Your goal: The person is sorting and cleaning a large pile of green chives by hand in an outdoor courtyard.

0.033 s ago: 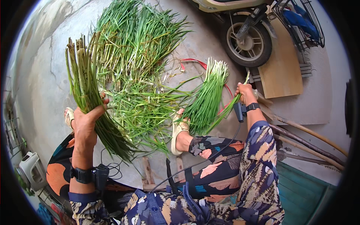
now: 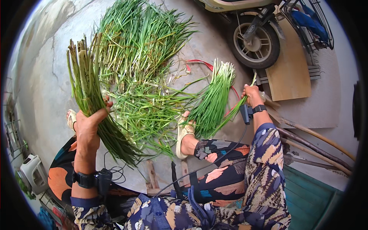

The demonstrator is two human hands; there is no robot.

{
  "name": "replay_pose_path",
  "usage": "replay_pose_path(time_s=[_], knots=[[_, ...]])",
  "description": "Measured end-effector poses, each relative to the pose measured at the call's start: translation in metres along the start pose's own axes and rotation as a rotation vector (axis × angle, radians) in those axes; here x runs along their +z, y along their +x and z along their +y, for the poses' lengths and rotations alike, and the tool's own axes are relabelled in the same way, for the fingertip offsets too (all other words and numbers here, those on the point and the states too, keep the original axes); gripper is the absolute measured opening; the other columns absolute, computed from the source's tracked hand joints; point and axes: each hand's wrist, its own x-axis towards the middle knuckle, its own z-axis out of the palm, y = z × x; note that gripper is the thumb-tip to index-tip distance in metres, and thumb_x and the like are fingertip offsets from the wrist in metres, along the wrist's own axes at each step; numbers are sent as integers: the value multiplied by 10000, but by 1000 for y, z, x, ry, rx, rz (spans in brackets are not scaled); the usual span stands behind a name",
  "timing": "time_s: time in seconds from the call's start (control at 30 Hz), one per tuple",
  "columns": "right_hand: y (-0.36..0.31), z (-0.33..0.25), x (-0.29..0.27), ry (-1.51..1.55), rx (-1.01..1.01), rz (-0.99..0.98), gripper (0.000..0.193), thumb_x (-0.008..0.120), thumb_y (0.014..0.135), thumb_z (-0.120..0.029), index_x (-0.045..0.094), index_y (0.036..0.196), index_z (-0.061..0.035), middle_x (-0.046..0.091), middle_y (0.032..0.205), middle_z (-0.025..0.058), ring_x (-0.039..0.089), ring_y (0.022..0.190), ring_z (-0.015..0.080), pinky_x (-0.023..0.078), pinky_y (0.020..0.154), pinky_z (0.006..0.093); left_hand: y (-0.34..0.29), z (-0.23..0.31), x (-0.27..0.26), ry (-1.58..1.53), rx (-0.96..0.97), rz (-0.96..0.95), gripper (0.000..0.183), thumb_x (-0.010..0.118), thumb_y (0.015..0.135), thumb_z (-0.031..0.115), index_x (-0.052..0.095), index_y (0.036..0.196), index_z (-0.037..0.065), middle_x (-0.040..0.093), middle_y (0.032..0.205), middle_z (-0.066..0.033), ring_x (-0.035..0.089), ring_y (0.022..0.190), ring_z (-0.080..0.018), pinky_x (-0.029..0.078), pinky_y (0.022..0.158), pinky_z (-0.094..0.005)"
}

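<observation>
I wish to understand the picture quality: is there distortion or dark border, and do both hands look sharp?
Head view: fisheye distortion, with black corners around a rounded image; head view: left hand and right hand fairly sharp, without obvious motion blur; head view: soft light, the concrete floor palest toward the upper left.

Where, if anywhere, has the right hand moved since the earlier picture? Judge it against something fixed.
No, no visible move in any direction: the right hand keeps the same place below the scooter's front wheel in the picture.
</observation>
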Motion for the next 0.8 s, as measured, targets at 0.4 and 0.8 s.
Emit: replay_pose_path(time_s=[0.4, 0.8], knots=[[28, 96, 147, -480, -368, -431, 526, 696, 757, -283, 579, 1148, 48, 617, 1089, 242, 600, 1030, 335, 454, 910, 366, -6, 10, -19, -180, -43, 141, 384, 635, 745, -7, 521, 1108, -62, 620, 1054, -166, 626, 961, -247, 483, 825, -333], [-268, 129, 324, -751, -335, -600, 750, 600, 799, -482, 320, 1427, -181, 5, 1488, 277, 81, 1338, 522, 198, 1084, 544, -14, 25, -46, -190, 83, 237, 332, 619, 786, 6, 551, 1101, -76, 612, 1087, -158, 605, 1006, -224, 439, 890, -319]])
